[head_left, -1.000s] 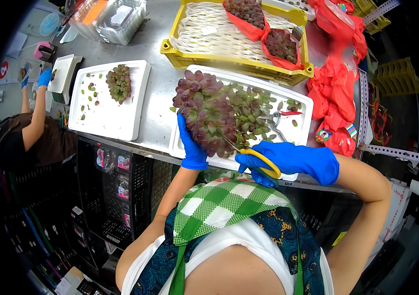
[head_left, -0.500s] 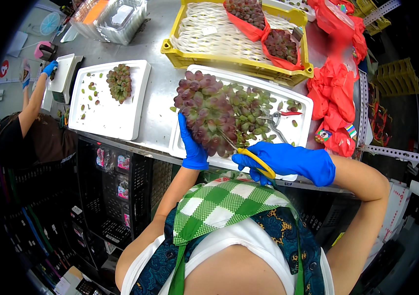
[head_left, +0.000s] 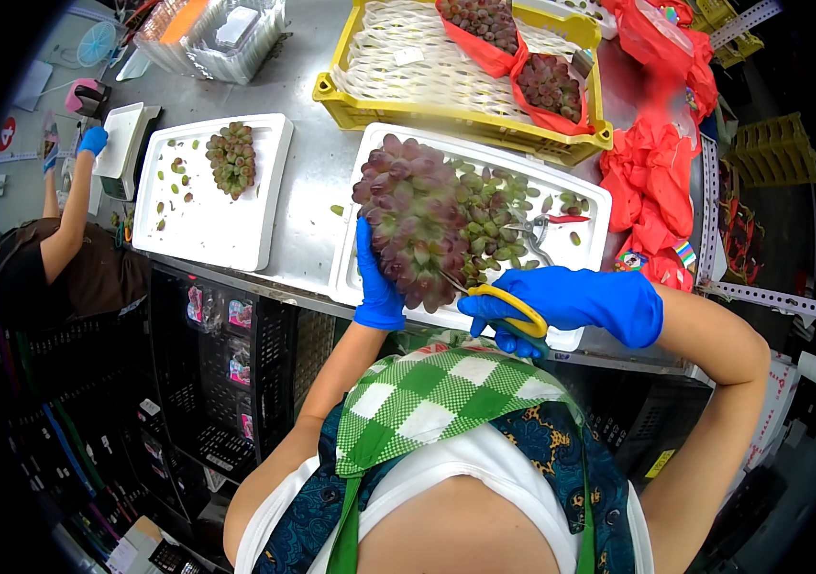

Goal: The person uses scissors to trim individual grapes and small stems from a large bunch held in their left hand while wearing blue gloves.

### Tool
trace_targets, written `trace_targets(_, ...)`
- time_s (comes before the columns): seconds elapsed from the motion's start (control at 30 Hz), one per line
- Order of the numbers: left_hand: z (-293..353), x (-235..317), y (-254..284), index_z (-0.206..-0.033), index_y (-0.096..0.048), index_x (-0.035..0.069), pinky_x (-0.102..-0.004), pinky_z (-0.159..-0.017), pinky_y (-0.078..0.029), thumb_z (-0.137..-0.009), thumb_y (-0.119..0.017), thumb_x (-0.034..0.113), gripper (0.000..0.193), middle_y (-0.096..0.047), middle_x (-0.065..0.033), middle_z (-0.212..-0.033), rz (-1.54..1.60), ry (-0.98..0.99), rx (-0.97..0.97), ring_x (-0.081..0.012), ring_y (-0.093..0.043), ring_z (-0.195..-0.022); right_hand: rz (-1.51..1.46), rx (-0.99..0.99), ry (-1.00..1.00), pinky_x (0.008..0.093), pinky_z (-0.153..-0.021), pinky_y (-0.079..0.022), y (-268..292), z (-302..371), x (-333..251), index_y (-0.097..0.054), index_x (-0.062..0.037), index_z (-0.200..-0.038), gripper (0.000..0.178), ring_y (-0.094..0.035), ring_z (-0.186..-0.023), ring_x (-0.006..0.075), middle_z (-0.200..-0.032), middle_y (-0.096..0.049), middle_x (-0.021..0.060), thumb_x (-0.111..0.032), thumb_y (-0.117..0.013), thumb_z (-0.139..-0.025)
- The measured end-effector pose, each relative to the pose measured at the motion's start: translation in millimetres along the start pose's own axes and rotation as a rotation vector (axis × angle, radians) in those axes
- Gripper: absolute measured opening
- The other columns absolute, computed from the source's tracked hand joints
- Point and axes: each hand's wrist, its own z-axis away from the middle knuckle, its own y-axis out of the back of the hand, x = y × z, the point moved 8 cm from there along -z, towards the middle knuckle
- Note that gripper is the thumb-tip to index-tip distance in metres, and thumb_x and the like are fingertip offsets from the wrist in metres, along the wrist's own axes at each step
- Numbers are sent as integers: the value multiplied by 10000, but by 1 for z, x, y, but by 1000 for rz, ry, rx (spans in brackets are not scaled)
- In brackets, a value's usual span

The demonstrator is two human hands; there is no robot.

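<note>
A large bunch of purple-green grapes [head_left: 413, 215] is held up over the near left part of a white tray [head_left: 575, 273]. My left hand [head_left: 379, 287], in a blue glove, supports it from the left and below, its fingers partly hidden behind the fruit. In my right hand [head_left: 571, 301], also gloved in blue, are yellow-handled scissors [head_left: 515, 304], gripped by the handle with the blades pointing at the bunch's lower right side. Loose green grapes [head_left: 494, 210] lie heaped on the tray beside the bunch. Red-handled pruning shears [head_left: 561, 220] rest among them.
Beyond the tray stands a yellow crate [head_left: 465, 120] with netted padding and grape bunches in red wrapping. Red bags [head_left: 647, 182] pile up at right. At left, another white tray [head_left: 207, 230] bears a smaller bunch. Farther left, a co-worker's gloved hand [head_left: 92, 141] is near a scale [head_left: 121, 153].
My right hand and the scissors have shifted slightly right and down. The bunch has turned a little and moved slightly right. The co-worker's hand has moved a bit.
</note>
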Motion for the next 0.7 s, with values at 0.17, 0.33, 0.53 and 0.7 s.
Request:
trace_targets(0.17, -2, 0, -4, -1304, -275, 95, -416, -954, -358, -857, -298, 516, 614, -365, -133, -1275, -20, -2, -5, -278, -408, -1147, -68, -5, 48, 271, -442, -442, -1, 1, -2, -591, 28, -860, 518, -546, -493, 155, -609, -562, 99, -481, -510, -805)
trace_targets(0.33, -4, -1, 3, -1304, -277, 96, -414, -951, -363, -859, -296, 513, 610, -370, -132, -1274, 12, -6, -22, -278, -414, -1142, 369, 150, 150, 259, -455, -414, 11, 7, -17, -631, -15, -791, 445, -526, -485, 114, -548, -554, 45, -423, -463, -850)
trace_targets(0.53, -3, -1, 4, -1309, -273, 92, -413, -955, -356, -858, -285, 519, 621, -367, -123, -1280, -25, -6, 33, -274, -408, -1148, 465, 177, 193, 235, -386, -370, 10, 10, -18, -606, -45, -822, 495, -488, -414, 101, -497, -506, 21, -526, -498, -794)
trace_targets(0.7, -4, 0, 2, -1315, -262, 116, -476, -958, -328, -855, -268, 527, 616, -332, -128, -1304, -8, 1, -4, -315, -375, -1164, 502, 262, 124, 292, -465, -410, 11, 19, -12, -598, -41, -626, 556, -514, -458, 149, -501, -533, 49, -542, -446, -812)
